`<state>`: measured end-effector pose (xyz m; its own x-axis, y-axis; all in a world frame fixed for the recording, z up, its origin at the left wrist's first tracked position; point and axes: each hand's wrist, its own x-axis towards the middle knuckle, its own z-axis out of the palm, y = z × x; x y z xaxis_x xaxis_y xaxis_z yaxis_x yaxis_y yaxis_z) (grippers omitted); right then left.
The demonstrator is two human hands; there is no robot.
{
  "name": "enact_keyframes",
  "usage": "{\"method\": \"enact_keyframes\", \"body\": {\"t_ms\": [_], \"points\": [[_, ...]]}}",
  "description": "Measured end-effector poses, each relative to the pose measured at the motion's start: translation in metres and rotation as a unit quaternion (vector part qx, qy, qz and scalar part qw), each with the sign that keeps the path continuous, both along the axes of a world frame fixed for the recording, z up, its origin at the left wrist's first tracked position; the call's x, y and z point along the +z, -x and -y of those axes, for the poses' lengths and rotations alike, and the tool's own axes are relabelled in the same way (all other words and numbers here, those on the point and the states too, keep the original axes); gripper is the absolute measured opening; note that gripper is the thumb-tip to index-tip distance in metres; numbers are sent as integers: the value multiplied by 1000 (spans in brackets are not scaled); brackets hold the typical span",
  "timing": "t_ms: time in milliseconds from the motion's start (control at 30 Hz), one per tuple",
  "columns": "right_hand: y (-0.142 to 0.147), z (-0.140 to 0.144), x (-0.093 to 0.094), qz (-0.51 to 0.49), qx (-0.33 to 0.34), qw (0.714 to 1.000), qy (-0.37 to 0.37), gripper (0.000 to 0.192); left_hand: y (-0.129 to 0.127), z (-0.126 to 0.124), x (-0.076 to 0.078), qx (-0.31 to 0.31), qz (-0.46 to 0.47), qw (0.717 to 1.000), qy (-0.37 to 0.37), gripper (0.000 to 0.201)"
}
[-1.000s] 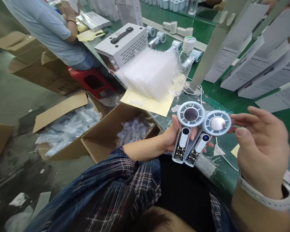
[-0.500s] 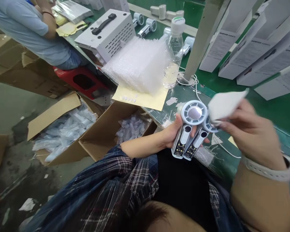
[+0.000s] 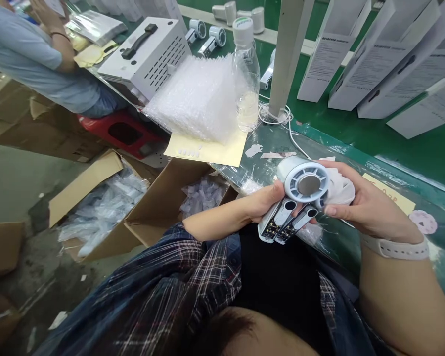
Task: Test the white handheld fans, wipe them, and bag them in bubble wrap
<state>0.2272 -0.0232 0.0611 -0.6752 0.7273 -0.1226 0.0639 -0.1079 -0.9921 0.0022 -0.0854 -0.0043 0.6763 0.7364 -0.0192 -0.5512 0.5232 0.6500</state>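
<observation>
My left hand [image 3: 264, 201] grips two small white handheld fans [image 3: 294, 198] side by side by their handles, round heads pointing up and away from me. The nearer fan's round head with its silver centre disc [image 3: 306, 184] faces the camera. My right hand [image 3: 359, 205] presses a white cloth [image 3: 340, 187] against the head of the second fan, which is mostly hidden under the cloth. A white band sits on my right wrist [image 3: 396, 247].
A stack of bubble-wrap bags [image 3: 196, 96] lies on a yellow sheet [image 3: 207, 148], beside a water bottle [image 3: 245, 74] and a white metal case [image 3: 144, 52]. White cartons [image 3: 374, 49] stand at the back right. Open cardboard boxes [image 3: 107, 207] sit on the floor. Another person [image 3: 33, 59] sits at far left.
My right hand picked up a white cloth and brought it down onto the right fan's head. Both hands and the fans dropped lower and tilted.
</observation>
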Motion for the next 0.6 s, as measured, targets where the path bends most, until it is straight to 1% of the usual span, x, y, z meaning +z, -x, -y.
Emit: {"method": "enact_keyframes", "body": {"t_ms": [67, 167, 233, 300, 400, 467, 533, 600], "points": [[9, 9, 1, -39, -39, 997, 46, 65, -1, 0, 1, 5, -7, 1000, 0, 91], [22, 19, 0, -91, -87, 986, 106, 54, -4, 0, -2, 16, -12, 1000, 4, 91], [30, 23, -2, -109, -116, 979, 129, 51, -6, 0, -4, 27, -10, 999, 17, 91], [38, 26, -6, -110, -146, 974, 131, 51, -6, 0, -5, 24, -1, 999, 31, 90], [50, 28, -7, -94, -168, 977, 95, 47, -3, 0, -4, 29, 9, 999, 30, 88], [58, 23, -2, -67, -151, 985, 55, 49, 3, 0, 0, 52, 10, 998, 19, 89], [63, 11, 7, -18, -132, 991, -8, 59, 9, -1, 6, 73, 15, 997, 10, 92], [64, -7, 16, 30, -108, 991, -77, 72, 16, 0, 13, 87, 21, 996, 10, 97]]}}
